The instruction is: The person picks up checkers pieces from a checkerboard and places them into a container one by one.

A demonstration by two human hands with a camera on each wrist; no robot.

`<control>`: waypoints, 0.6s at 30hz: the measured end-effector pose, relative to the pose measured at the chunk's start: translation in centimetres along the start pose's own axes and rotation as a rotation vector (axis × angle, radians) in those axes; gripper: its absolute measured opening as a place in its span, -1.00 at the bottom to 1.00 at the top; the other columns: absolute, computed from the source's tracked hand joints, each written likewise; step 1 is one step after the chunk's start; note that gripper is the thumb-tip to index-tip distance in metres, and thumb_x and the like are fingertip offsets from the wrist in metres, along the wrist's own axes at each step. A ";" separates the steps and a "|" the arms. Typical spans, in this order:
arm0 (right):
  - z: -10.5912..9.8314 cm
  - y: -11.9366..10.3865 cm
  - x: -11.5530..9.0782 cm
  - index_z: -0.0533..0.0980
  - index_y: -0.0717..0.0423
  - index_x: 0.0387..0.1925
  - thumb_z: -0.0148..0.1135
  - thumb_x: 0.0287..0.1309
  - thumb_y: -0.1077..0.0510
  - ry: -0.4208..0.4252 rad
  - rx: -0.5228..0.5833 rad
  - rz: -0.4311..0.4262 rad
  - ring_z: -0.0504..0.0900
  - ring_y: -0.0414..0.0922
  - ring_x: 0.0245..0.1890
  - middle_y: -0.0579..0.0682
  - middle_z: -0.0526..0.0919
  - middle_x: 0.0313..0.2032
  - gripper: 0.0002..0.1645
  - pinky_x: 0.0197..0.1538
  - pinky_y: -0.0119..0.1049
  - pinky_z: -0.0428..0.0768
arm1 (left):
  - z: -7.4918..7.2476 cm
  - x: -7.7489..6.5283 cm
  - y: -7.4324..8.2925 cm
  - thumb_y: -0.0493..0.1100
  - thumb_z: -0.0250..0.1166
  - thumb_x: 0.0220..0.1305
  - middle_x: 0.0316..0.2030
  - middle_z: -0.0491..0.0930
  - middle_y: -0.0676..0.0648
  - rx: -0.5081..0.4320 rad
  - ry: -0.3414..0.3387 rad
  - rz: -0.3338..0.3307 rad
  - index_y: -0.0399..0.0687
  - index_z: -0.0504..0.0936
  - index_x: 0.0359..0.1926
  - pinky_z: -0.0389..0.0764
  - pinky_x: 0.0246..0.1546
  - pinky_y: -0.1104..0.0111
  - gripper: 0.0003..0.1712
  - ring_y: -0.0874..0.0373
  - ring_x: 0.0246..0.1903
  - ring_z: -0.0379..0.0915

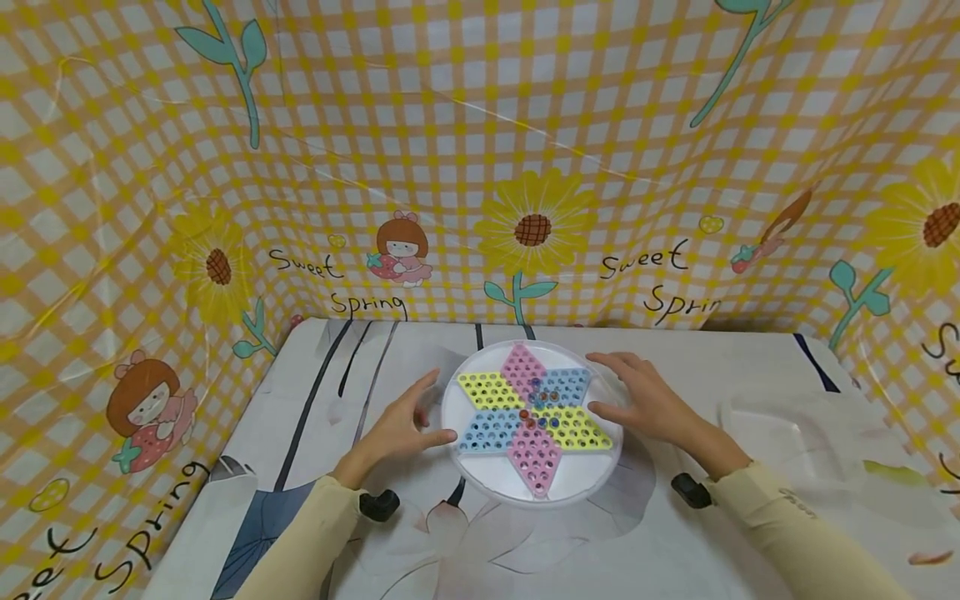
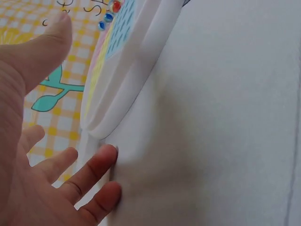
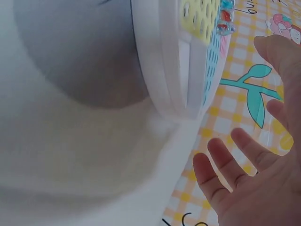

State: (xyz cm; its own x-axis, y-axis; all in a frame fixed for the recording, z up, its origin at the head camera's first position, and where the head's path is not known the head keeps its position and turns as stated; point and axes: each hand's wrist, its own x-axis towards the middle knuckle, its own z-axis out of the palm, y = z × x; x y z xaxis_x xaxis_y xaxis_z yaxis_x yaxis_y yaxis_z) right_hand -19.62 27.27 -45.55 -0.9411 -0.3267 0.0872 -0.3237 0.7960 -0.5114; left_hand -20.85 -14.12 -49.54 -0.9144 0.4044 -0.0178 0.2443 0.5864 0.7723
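Note:
A round white Chinese checkers board (image 1: 480,475) with a pink, yellow and blue star of holes lies flat on the table. Several red and blue glass marbles (image 1: 532,423) sit around its middle; a few show in the left wrist view as marbles (image 2: 108,18). My left hand (image 1: 401,429) is beside the board's left rim, thumb and fingers spread, holding nothing. On the opposite side, my right hand (image 1: 648,400) hovers by the right rim with its fingers extended and apart. The right wrist view shows a gap between those fingertips and the board's edge (image 3: 150,61).
A clear, shallow plastic tray (image 1: 787,433) is on the right of the table. The table has a white cover (image 1: 360,550) with dark lines and flower prints. Yellow checked cloth (image 1: 420,125) with sunflowers hangs behind and on both sides.

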 end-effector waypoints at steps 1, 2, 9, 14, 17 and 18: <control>0.1 0.0 0.1 0.27 -0.01 0.51 0.47 0.21 -0.12 -0.008 0.011 0.005 0.39 0.29 0.23 0.30 0.34 0.34 -0.07 0.12 0.35 0.47 | 0.1 0.0 0.0 0.10 0.61 0.06 0.35 0.38 -0.13 -0.004 -0.007 -0.006 0.08 0.07 0.63 0.47 -0.30 0.31 0.25 0.12 -0.24 0.41; 0.2 -0.1 0.3 0.29 -0.01 0.49 0.47 0.21 -0.11 -0.012 0.021 0.007 0.44 0.27 0.18 0.30 0.37 0.32 -0.08 0.08 0.29 0.52 | 0.2 -0.1 0.0 0.11 0.62 0.04 0.33 0.39 -0.12 -0.007 -0.013 -0.009 0.08 0.07 0.63 0.46 -0.30 0.32 0.26 0.12 -0.24 0.40; 0.9 -0.6 1.4 0.38 0.13 0.40 0.53 0.16 0.06 -0.019 0.119 -0.063 0.62 0.11 -0.11 0.24 0.58 0.08 -0.17 -0.18 -0.11 0.61 | 0.4 0.0 -0.4 0.03 0.71 -0.10 0.32 0.38 -0.08 -0.013 -0.020 -0.022 0.13 0.08 0.62 0.43 -0.27 0.31 0.34 0.12 -0.23 0.37; 1.5 -0.9 2.2 0.45 0.14 0.34 0.53 0.14 0.09 -0.046 0.153 -0.053 0.60 0.01 -0.22 0.22 0.61 -0.03 -0.24 -0.25 -0.23 0.60 | 0.5 0.1 -0.8 0.01 0.73 -0.15 0.21 0.44 -0.06 -0.013 -0.037 -0.016 0.10 0.10 0.61 0.43 -0.25 0.30 0.37 0.12 -0.22 0.36; 2.0 -0.8 2.6 0.50 0.13 0.29 0.54 0.13 0.12 -0.057 0.158 -0.036 0.56 -0.05 -0.27 0.18 0.60 -0.07 -0.29 -0.28 -0.26 0.58 | 0.6 0.1 -0.9 0.02 0.73 -0.15 0.04 0.47 -0.06 -0.008 -0.053 -0.005 0.07 0.10 0.60 0.43 -0.23 0.29 0.36 0.11 -0.21 0.35; 2.1 -0.8 2.7 0.51 0.14 0.27 0.55 0.13 0.12 -0.061 0.161 -0.038 0.55 -0.07 -0.29 0.18 0.59 -0.08 -0.31 -0.29 -0.27 0.57 | 0.6 0.1 -0.9 0.02 0.73 -0.15 0.00 0.47 -0.05 -0.006 -0.056 -0.003 0.07 0.10 0.61 0.43 -0.22 0.28 0.36 0.11 -0.20 0.35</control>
State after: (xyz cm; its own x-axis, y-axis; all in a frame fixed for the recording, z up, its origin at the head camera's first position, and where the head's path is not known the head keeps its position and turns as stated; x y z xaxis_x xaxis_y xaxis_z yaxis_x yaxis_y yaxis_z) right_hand -21.70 24.66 -46.70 -0.9194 -0.3887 0.0597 -0.3342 0.6923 -0.6395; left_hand -20.95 -14.22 -50.66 -0.8955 0.4416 -0.0552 0.2399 0.5835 0.7759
